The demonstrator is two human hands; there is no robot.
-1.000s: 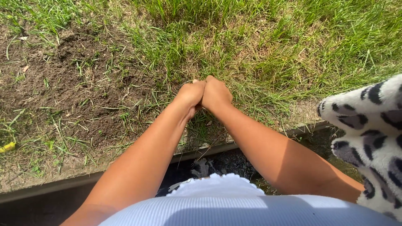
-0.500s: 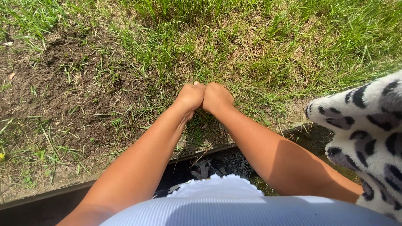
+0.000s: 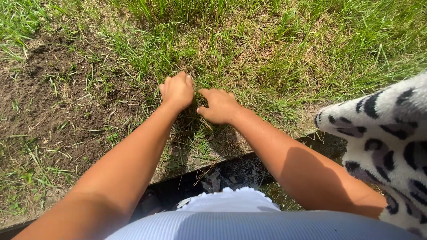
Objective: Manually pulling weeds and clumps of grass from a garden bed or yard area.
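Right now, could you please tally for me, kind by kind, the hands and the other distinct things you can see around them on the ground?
Bare hands: 2, left hand and right hand, both down in the green grass
Bare brown soil patch: 1
Dark straight edging strip: 1
White fluffy black-spotted fabric: 1
Total: 5

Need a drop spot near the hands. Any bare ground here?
Bare soil patch left of the left hand, bordered by grass above and the dark edging strip below. Crowded: thick grass around both hands; spotted fabric beside the right hand.
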